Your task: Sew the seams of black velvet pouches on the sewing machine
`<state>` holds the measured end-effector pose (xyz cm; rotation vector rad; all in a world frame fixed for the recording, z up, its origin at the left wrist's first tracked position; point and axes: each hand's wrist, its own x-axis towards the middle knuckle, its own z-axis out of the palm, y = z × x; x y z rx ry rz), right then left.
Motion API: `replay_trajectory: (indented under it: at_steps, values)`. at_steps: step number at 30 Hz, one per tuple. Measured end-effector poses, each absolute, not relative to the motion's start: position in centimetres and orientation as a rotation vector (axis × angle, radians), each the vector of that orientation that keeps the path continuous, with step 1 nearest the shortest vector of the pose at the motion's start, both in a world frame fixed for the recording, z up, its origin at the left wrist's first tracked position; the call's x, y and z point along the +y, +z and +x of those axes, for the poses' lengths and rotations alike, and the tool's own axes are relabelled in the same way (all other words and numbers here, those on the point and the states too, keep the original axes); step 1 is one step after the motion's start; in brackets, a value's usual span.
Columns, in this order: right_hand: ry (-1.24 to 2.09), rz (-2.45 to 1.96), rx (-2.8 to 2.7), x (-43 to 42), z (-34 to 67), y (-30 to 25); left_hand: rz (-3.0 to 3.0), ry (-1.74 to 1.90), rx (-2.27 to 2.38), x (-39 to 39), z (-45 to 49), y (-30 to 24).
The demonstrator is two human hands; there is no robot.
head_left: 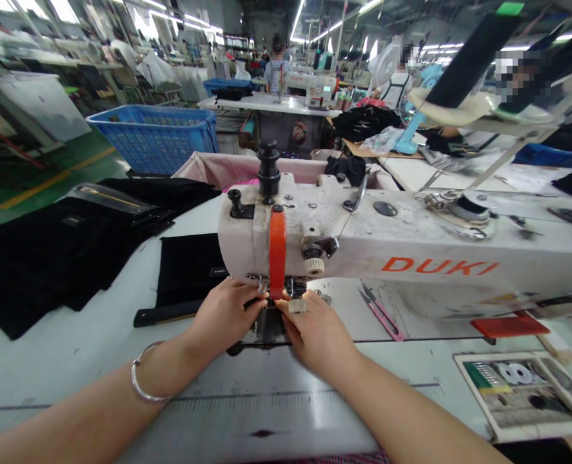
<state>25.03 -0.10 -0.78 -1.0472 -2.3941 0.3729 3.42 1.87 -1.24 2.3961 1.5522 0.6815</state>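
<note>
Both hands meet under the head of a white sewing machine (344, 232), close to the presser foot, behind an orange guard strip (277, 251). My left hand (227, 316), with a bangle on the wrist, has its thumb and forefinger pinched at a small black piece (271, 302). From the right, my right hand (315, 325) pinches the same spot, a pale band on one finger. Fingers and guard hide most of that piece; its kind is unclear. Just left of my left hand lies a black fabric panel (186, 270) with a zipper edge and small label.
Thread snips (382, 314) lie right of my right hand. Beyond are a red flat item (511, 325) and a tray (522, 393) with bobbins. Black fabric pieces (58, 251) cover the table's left side. A blue basket (157, 132) stands behind; people work farther off.
</note>
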Motion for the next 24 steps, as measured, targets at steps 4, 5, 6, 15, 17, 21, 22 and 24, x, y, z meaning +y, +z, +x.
replay_trajectory:
  at_steps: [4, 5, 6, 15, 17, 21, 22, 24]
  values:
    - [0.368, -1.043, -2.382, -0.1, 24.8, -0.7, 2.425, 0.657, 1.562, 2.0, 3.2, -1.5]
    - [0.364, -1.06, -2.387, -0.1, 24.7, -0.6, 2.438, 0.66, 1.554, 2.1, 3.1, -1.6]
    - [0.356, -1.079, -2.395, -0.2, 24.6, -0.6, 2.448, 0.666, 1.55, 2.1, 2.9, -1.9]
    - [0.187, -1.006, -2.469, 0.8, 24.0, -2.0, 2.424, 0.715, 1.584, 3.4, 0.1, -7.4]
    - [0.187, -1.023, -2.448, 0.8, 24.0, -2.0, 2.459, 0.716, 1.583, 3.6, -0.1, -7.5]
    - [0.231, -1.076, -2.402, 0.8, 24.0, -2.1, 2.558, 0.739, 1.533, 4.0, 0.3, -6.8]
    - [0.236, -1.086, -2.396, 0.9, 23.9, -2.2, 2.581, 0.751, 1.515, 4.2, 0.4, -6.6]
    - [0.231, -1.06, -2.379, 1.0, 23.8, -2.4, 2.641, 0.803, 1.459, 4.5, 0.3, -6.4]
